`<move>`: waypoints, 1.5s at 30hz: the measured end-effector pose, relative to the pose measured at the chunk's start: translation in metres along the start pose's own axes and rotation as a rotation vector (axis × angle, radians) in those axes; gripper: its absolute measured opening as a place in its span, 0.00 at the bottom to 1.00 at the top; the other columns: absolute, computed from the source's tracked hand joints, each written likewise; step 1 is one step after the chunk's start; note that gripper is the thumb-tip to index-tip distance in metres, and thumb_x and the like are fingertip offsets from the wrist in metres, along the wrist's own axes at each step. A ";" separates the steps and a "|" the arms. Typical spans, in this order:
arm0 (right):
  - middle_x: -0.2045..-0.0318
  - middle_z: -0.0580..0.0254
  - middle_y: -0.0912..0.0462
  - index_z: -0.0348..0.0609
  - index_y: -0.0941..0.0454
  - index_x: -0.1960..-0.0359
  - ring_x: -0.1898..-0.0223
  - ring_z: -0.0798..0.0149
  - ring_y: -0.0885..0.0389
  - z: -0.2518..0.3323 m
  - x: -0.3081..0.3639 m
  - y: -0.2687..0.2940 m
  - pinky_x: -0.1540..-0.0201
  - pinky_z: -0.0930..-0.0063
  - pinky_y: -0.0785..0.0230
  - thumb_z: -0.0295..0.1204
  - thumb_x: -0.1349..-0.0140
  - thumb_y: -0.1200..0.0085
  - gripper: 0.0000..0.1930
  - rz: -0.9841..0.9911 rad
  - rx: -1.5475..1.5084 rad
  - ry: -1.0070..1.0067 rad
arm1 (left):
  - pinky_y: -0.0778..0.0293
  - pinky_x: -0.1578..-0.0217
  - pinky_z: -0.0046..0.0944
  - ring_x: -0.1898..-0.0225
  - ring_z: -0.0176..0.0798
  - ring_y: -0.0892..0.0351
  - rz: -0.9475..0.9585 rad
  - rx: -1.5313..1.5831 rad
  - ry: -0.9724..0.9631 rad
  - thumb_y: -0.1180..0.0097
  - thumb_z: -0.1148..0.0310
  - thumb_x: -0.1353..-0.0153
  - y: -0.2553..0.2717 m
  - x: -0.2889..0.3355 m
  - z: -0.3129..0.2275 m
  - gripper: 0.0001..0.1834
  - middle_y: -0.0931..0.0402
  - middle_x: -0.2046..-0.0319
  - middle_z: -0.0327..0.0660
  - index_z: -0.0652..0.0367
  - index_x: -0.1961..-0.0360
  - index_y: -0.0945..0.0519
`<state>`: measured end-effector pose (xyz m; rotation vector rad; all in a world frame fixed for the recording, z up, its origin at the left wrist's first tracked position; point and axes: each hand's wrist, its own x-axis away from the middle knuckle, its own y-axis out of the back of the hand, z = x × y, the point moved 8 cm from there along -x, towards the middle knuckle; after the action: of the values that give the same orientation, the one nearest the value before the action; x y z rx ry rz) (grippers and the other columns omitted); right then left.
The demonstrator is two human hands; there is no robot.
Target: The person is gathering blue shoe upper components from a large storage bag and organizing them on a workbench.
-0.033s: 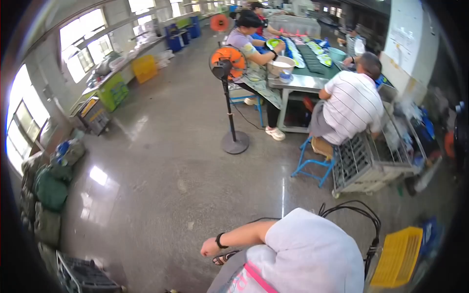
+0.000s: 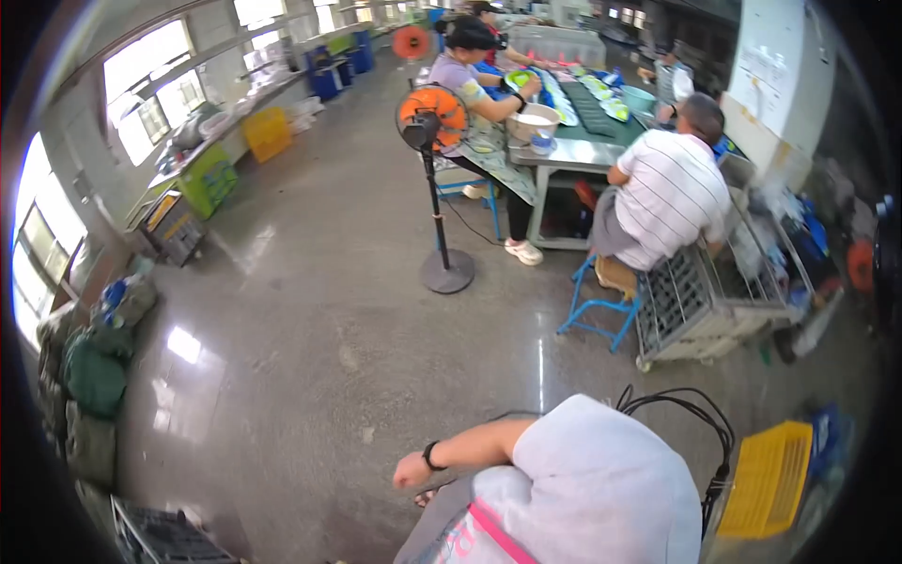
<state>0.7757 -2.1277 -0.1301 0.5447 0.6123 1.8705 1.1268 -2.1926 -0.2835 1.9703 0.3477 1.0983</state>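
Note:
My right hand (image 2: 411, 470) hangs low over the grey floor, a black band on its wrist. It is rounded, the fingers curled under and partly hidden, and I see nothing in it. The bare forearm reaches left out of a pale short sleeve (image 2: 601, 461). Just below the hand, part of my foot (image 2: 426, 496) shows beside a grey trouser leg. A pink strap (image 2: 498, 534) crosses my front at the lower edge. My left hand is out of view.
A standing fan (image 2: 432, 117) and a seated person (image 2: 672, 197) on a blue stool are ahead. Co-workers sit round a table (image 2: 587, 150). A slatted cart (image 2: 695, 301), yellow crate (image 2: 766, 479) and black cables (image 2: 695, 399) lie rightward; sacks (image 2: 94, 376) line the left.
The surroundings have shifted slightly left and up in the view. My right hand is a little higher and further right, and less of my foot shows beneath it.

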 end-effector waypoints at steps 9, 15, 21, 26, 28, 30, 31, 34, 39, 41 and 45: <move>0.61 0.50 0.21 0.38 0.21 0.65 0.60 0.54 0.22 -0.177 0.176 0.063 0.59 0.64 0.31 0.27 0.58 0.51 0.16 -0.252 0.059 -1.375 | 0.31 0.58 0.45 0.60 0.56 0.26 -0.405 0.086 0.142 0.52 0.60 0.46 0.299 -0.199 0.131 0.19 0.25 0.64 0.58 0.69 0.63 0.26; 0.63 0.50 0.21 0.39 0.20 0.68 0.60 0.54 0.22 -0.233 0.111 0.036 0.60 0.61 0.32 0.26 0.51 0.55 0.12 -0.156 -0.184 -1.535 | 0.35 0.53 0.42 0.54 0.50 0.29 -0.503 0.477 -0.049 0.53 0.69 0.43 0.457 -0.238 0.109 0.18 0.28 0.56 0.54 0.68 0.53 0.30; 0.52 0.52 0.27 0.42 0.26 0.55 0.48 0.55 0.30 -0.291 -0.158 0.033 0.48 0.61 0.37 0.28 0.49 0.56 0.18 0.547 0.250 -1.104 | 0.30 0.61 0.45 0.60 0.57 0.27 -0.256 0.416 0.001 0.47 0.62 0.48 0.404 -0.267 0.171 0.15 0.25 0.65 0.55 0.58 0.60 0.26; 0.60 0.57 0.22 0.46 0.21 0.65 0.58 0.56 0.24 -0.258 -0.581 0.182 0.56 0.63 0.32 0.34 0.48 0.57 0.14 0.168 0.436 -0.742 | 0.29 0.61 0.45 0.62 0.52 0.24 -0.185 0.521 0.548 0.49 0.61 0.49 0.316 -0.179 0.366 0.14 0.23 0.67 0.51 0.57 0.66 0.22; 0.62 0.57 0.21 0.50 0.21 0.65 0.58 0.56 0.24 -0.208 -0.738 0.208 0.55 0.64 0.32 0.33 0.48 0.56 0.12 0.097 0.437 -0.608 | 0.29 0.61 0.45 0.63 0.50 0.23 -0.101 0.589 0.768 0.50 0.60 0.50 0.259 -0.112 0.395 0.14 0.23 0.68 0.50 0.57 0.69 0.20; 0.63 0.58 0.21 0.50 0.22 0.64 0.59 0.56 0.24 -0.160 -0.866 0.226 0.55 0.64 0.32 0.32 0.48 0.56 0.12 -0.008 0.413 -0.435 | 0.28 0.63 0.44 0.66 0.50 0.23 -0.355 0.800 1.095 0.49 0.63 0.51 0.265 -0.094 0.456 0.11 0.23 0.71 0.50 0.58 0.72 0.20; 0.63 0.58 0.21 0.50 0.22 0.64 0.59 0.55 0.24 -0.135 -0.926 0.227 0.56 0.64 0.32 0.33 0.47 0.56 0.12 -0.051 0.408 -0.350 | 0.28 0.64 0.44 0.66 0.50 0.23 -0.450 0.904 1.225 0.50 0.66 0.51 0.284 -0.088 0.471 0.10 0.23 0.70 0.51 0.60 0.73 0.20; 0.64 0.57 0.21 0.49 0.23 0.62 0.58 0.55 0.24 -0.067 -1.077 0.159 0.55 0.64 0.32 0.33 0.46 0.57 0.12 0.093 0.370 -0.170 | 0.29 0.61 0.42 0.62 0.50 0.24 -0.340 1.020 1.314 0.50 0.66 0.52 0.266 -0.111 0.509 0.14 0.24 0.64 0.51 0.62 0.66 0.21; 0.58 0.56 0.23 0.46 0.24 0.60 0.56 0.55 0.25 -0.038 -1.182 -0.011 0.52 0.64 0.35 0.35 0.43 0.58 0.14 0.724 0.493 0.254 | 0.35 0.51 0.43 0.50 0.49 0.30 -0.038 0.922 0.842 0.53 0.58 0.48 0.249 -0.275 0.616 0.20 0.29 0.53 0.51 0.59 0.57 0.24; 0.58 0.55 0.23 0.45 0.24 0.60 0.56 0.55 0.25 -0.007 -1.178 -0.013 0.52 0.64 0.35 0.36 0.43 0.59 0.15 1.044 0.544 0.329 | 0.32 0.56 0.45 0.55 0.51 0.27 -0.225 0.969 0.707 0.54 0.60 0.48 0.384 -0.343 0.701 0.17 0.26 0.59 0.51 0.58 0.61 0.23; 0.63 0.52 0.21 0.43 0.23 0.63 0.58 0.53 0.24 -0.029 -1.250 0.040 0.55 0.63 0.34 0.35 0.43 0.60 0.14 0.997 0.611 0.347 | 0.29 0.60 0.42 0.61 0.49 0.24 -0.576 0.932 0.623 0.53 0.63 0.49 0.569 -0.374 0.814 0.15 0.23 0.65 0.49 0.57 0.62 0.23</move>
<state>1.1678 -3.3109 -0.2364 1.0635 1.3335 2.7433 1.4793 -3.1932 -0.2756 1.9563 1.9093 1.2310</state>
